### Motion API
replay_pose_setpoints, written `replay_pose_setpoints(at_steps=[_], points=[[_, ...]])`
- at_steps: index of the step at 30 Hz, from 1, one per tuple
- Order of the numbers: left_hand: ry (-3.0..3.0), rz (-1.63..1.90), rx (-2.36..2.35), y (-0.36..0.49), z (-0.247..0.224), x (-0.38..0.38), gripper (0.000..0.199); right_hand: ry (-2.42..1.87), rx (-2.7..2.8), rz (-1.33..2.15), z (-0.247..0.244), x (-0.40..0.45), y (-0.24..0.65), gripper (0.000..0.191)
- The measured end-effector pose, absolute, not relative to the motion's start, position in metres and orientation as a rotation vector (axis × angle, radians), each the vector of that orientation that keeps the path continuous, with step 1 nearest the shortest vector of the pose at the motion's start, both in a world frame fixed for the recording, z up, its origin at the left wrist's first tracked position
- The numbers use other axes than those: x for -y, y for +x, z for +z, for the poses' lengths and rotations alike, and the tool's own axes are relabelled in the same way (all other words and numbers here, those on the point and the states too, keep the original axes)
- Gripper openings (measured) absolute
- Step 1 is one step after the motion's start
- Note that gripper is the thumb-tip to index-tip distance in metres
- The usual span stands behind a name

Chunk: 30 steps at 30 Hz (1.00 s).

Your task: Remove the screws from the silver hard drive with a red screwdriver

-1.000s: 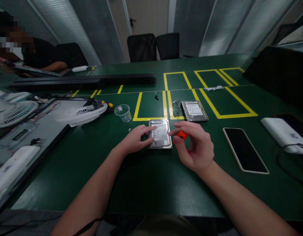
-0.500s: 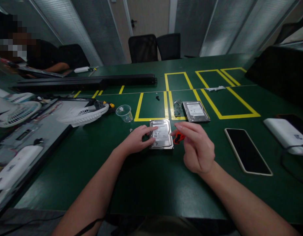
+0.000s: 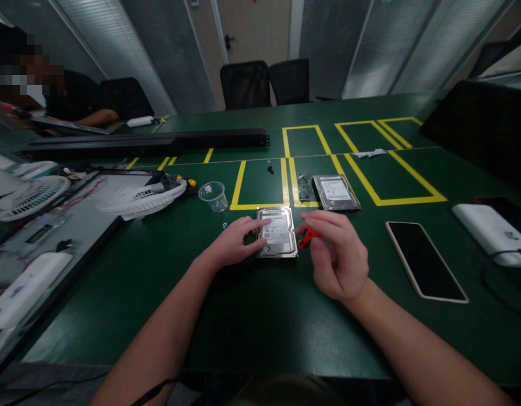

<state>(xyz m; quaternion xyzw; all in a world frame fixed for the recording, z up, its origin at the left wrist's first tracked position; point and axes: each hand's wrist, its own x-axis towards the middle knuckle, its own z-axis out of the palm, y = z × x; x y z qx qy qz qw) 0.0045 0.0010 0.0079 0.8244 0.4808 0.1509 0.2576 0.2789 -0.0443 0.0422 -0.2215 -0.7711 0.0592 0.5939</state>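
Observation:
A silver hard drive (image 3: 281, 242) with a white label lies on the green table in front of me. My left hand (image 3: 237, 239) rests at its left side, thumb and index finger stretched over the top, holding it in place. Close to the drive's right edge, my right hand (image 3: 340, 254) is closed on a small orange-and-black hand tool (image 3: 308, 238). The tool's working end is hard to make out, and part of its body is hidden by my fingers. Behind them lies a second hard drive (image 3: 336, 193).
A clear plastic cup (image 3: 213, 196) stands left of the drive, with tiny pale pieces (image 3: 224, 225) nearby. Right lie a phone (image 3: 427, 262) and a white device (image 3: 493, 234). Fan parts (image 3: 146, 200) sit left; a long black bar (image 3: 159, 141) lies behind. Another person sits far left.
My right thumb has moved up against the orange-and-black hand tool, which has shifted slightly. My left hand and the hard drive look unmoved.

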Motion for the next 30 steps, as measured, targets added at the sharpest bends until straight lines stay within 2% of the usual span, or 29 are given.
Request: replay_pose_setpoints(at_steps=[8,22,30], points=[[2.241,0.403,-1.304,0.0054,0.0089,-0.0011,0.060,-0.499,1.782,0.181,0.0412,0.0439,0.2782,0.055],[2.229,0.421,-1.297,0.0048,0.0066,-0.0011,0.060,-0.463,1.749,0.215,0.0355,0.0408,0.2763,0.068],[2.220,0.401,-1.308,0.0031,0.0055,-0.0005,0.061,-0.496,1.794,0.251,0.0372,0.0455,0.2812,0.057]])
